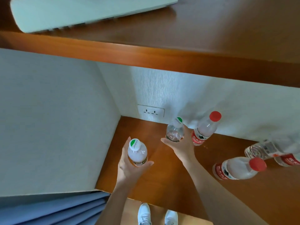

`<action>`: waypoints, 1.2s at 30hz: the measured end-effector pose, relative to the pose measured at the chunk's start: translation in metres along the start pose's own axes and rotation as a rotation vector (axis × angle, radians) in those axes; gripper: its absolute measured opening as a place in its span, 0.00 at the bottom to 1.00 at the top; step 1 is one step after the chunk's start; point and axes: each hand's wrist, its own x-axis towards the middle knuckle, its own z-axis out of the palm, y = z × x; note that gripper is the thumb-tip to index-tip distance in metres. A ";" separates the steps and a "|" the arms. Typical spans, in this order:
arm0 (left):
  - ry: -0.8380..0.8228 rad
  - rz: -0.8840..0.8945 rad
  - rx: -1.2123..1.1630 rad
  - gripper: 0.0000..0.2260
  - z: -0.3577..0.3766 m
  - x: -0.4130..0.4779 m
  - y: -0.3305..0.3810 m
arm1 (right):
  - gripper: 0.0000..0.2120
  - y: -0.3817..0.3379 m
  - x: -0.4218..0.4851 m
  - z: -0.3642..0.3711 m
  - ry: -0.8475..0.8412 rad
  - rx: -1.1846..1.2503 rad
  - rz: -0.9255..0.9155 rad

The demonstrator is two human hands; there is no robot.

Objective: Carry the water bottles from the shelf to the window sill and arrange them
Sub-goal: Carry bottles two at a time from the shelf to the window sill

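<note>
Left hand (127, 167): fingers curled round the body of a clear bottle, thumb on one side and fingers on the other
Left-hand bottle (138, 153): white cap with a green patch, held upright over the near left part of the shelf; whether its base touches the wood cannot be told
Right hand (181, 148): reaching further in, fingers wrapped round the lower part of a second clear bottle
Right-hand bottle (175, 132): same white and green cap, upright, near the back wall and just beside a red-capped bottle
Red-capped bottle at the back (204, 129): red label, standing against the wall, apart from both hands
Red-capped bottle in front (237, 168): red label, standing to the right of the right forearm, untouched
Bottles at the right edge (261, 150): at least two, blurred and partly cut off; how they stand cannot be told
Shelf (162, 179): brown wood, carrying all the bottles
Socket (151, 110): white double plate on the back wall, low in the corner
Upper board (178, 62): brown wood, with a white appliance (81, 12) lying on it
Shoes (144, 214): white pair on the floor below
Curtain (48, 210): blue folds, lower left
</note>
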 end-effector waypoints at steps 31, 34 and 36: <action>0.073 0.137 -0.444 0.34 -0.090 -0.035 0.112 | 0.27 -0.115 -0.095 -0.042 -0.023 0.131 -0.338; 0.160 0.157 -0.427 0.29 -0.102 -0.044 0.106 | 0.29 -0.123 -0.096 -0.027 -0.086 0.124 -0.321; 0.211 0.160 -0.421 0.28 -0.110 -0.053 0.101 | 0.29 -0.128 -0.100 -0.016 -0.163 0.133 -0.315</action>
